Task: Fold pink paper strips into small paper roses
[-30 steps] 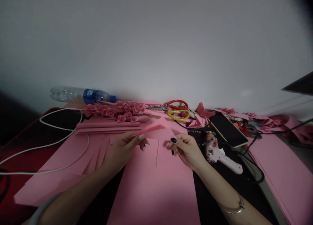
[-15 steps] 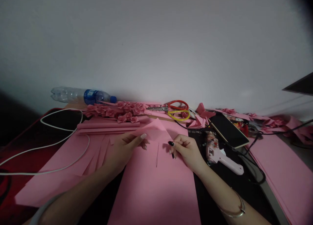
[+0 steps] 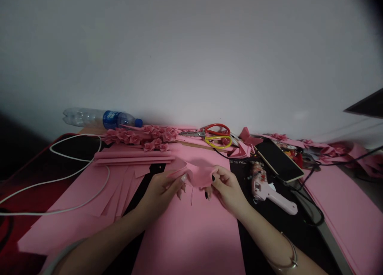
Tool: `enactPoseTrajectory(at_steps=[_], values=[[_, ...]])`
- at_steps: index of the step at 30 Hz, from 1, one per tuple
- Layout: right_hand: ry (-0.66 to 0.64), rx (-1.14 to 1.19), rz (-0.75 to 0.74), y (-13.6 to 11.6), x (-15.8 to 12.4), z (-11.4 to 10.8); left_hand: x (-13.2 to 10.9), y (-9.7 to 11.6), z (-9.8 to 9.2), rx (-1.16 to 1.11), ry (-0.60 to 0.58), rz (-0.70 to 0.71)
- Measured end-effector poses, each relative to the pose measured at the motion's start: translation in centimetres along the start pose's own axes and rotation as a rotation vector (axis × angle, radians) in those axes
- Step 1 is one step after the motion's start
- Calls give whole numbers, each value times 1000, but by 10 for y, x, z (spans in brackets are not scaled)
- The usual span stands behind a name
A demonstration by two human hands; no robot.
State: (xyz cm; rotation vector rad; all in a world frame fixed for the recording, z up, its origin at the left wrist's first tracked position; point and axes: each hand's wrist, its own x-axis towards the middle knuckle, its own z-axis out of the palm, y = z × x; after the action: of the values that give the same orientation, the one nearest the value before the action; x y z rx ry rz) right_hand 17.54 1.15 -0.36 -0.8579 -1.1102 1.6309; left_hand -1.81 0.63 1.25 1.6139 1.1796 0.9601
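Observation:
Between my two hands is a small piece of pink paper (image 3: 199, 176), bent into a curve. My left hand (image 3: 166, 189) pinches its left side between thumb and fingers. On the other side my right hand (image 3: 226, 185) grips the right edge, the thumb with a dark nail pressed on it. Below lies a long pink paper sheet (image 3: 191, 235). A thin dark line (image 3: 191, 197), perhaps a wire or thread, shows on that sheet just under the held piece.
Behind my hands lie paper roses (image 3: 140, 135), rolled pink paper (image 3: 131, 158) and scissors (image 3: 217, 135). To the right are a glue gun (image 3: 273, 195), a phone (image 3: 279, 159) and cables. A plastic bottle (image 3: 101, 117), white cord (image 3: 74, 209) and pink sheets (image 3: 74, 227) are at left.
The paper piece came down from a raised point and is now bent into a curve. My right hand, open near it before, now grips its right edge.

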Motion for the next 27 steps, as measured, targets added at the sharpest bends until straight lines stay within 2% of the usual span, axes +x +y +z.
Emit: enactPoseTrajectory(at_steps=[7, 13, 17, 22, 27], values=[[-92, -230, -22, -1, -9, 3, -3, 8, 3, -88, -94, 46], [-177, -615, -283, -6, -12, 1, -8, 5, 9, -26, -183, 135], [-197, -760, -322, -8, -17, 3, -11, 7, 12, -14, -233, 224], [-107, -701, -265, -5, -20, 6, -11, 8, 15, -59, -247, 185], [40, -306, -145, 0, -16, 4, -12, 4, 14, -41, -170, 135]])
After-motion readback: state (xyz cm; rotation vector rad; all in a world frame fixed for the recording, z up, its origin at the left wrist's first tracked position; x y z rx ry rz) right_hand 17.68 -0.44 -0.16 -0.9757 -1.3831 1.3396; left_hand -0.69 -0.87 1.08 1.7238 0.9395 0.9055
